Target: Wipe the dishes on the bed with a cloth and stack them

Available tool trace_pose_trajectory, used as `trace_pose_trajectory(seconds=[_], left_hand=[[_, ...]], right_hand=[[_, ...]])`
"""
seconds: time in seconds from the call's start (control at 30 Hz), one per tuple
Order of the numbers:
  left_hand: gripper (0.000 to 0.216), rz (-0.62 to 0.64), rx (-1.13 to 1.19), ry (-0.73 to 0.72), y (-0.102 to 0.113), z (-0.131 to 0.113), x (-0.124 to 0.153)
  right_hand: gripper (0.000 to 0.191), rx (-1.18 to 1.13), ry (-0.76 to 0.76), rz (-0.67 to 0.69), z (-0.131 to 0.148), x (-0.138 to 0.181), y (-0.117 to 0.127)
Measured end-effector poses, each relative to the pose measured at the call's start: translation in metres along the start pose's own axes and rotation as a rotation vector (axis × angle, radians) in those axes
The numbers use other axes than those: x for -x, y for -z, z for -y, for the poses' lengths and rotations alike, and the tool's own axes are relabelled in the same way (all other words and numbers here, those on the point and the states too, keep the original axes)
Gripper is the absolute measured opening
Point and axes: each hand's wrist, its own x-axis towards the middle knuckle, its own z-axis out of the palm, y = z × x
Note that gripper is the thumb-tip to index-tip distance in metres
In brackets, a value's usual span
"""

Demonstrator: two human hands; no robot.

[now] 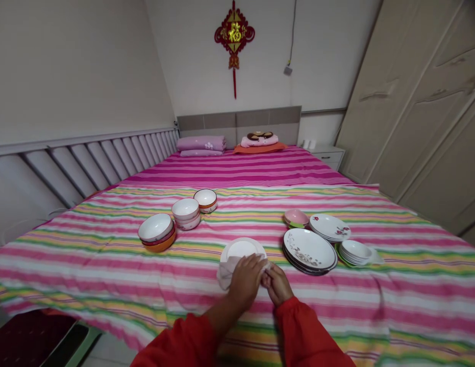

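A white plate [240, 248] is in front of me above the striped sheet, its near part covered by a pale cloth [226, 273]. My left hand [248, 275] presses the cloth against the plate, fingers bent over it. At the plate's right rim, my right hand [277, 284] is closed in a pinch, with a bit of cloth at its fingertips. The two hands nearly touch and hide the plate's near right edge. Close by on the right stands a stack of large flower-patterned plates [309, 250].
Bowl stacks stand at left: white-and-orange [156, 229], pinkish [186, 211] and a smaller orange-rimmed one [205, 199]. At right are a pink bowl [296, 218], red-flowered plates [329, 226] and small white bowls [355, 251]. The striped sheet [118, 275] covers the bed.
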Motion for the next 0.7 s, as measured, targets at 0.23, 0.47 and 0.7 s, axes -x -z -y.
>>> trace_pose_trajectory(seconds=[0.23, 0.47, 0.7], left_hand=[[0.046, -0.106, -0.011, 0.022, 0.006, 0.067, 0.036], [0.048, -0.019, 0.159, 0.267, 0.033, 0.086, -0.047], [0.033, 0.128, 0.139, 0.071, 0.017, 0.018, -0.091]], right_hand=[[0.04, 0.08, 0.008, 0.063, -0.001, -0.001, 0.002], [0.041, 0.112, 0.027, 0.094, -0.001, -0.004, 0.004], [0.038, 0.062, 0.023, 0.046, -0.005, -0.008, 0.005]])
